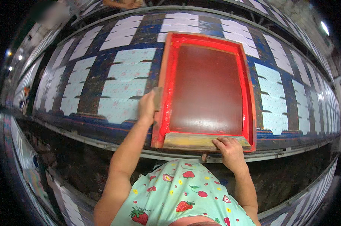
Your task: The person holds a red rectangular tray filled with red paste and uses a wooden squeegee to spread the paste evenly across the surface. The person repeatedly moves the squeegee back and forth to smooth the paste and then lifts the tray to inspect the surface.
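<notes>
A screen-printing frame (pixel 204 88) with red-coated borders and a dark brown mesh lies on the long table. My left hand (pixel 146 107) grips a wooden piece (pixel 158 97) on the frame's outer left side, its fingers partly hidden. Along the frame's near inside edge lies a squeegee (pixel 189 141) with a paint-stained wooden body, and my right hand (pixel 229 152) has its curled fingers over the top of it. Pale printed sheets (pixel 123 84) in columns lie left of the frame, with more (pixel 271 98) to its right.
The long dark table (pixel 87 86) has a metal rail (pixel 270 156) along its near edge. Another person's hands (pixel 131 5) show beyond its far edge at the top. Further rows of sheets (pixel 70 203) are on neighbouring tables past dark aisles.
</notes>
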`<action>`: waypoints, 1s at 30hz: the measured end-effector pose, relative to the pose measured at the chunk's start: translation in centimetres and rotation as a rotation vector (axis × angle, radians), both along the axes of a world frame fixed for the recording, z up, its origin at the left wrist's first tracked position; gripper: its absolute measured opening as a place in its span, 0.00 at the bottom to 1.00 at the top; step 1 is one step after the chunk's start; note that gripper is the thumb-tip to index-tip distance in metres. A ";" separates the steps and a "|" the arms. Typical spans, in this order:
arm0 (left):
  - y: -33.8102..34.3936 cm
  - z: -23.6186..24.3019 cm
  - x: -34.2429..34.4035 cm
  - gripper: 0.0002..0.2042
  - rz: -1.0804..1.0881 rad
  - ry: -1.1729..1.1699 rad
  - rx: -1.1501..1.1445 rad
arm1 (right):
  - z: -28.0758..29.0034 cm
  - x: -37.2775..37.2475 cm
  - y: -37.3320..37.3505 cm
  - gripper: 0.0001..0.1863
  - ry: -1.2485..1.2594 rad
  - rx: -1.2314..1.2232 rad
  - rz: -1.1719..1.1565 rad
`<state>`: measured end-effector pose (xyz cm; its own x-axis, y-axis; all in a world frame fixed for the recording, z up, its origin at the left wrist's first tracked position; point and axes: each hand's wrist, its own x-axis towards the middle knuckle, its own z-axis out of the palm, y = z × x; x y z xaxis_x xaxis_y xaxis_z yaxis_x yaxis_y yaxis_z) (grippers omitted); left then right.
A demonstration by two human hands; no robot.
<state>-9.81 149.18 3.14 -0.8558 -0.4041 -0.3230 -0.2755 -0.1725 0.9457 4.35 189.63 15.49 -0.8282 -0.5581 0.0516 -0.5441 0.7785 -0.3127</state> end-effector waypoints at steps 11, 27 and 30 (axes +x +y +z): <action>3.5 -0.6 2.8 0.28 0.111 0.216 -0.537 | 1.6 -2.9 -4.6 0.26 -0.203 0.291 -0.069; 3.2 0.1 3.1 0.27 0.026 0.142 -0.506 | -3.4 -4.4 -5.9 0.28 0.162 0.081 -0.105; 3.1 0.3 3.3 0.26 0.017 0.135 -0.501 | -4.4 -10.4 -5.6 0.28 0.225 0.069 -0.076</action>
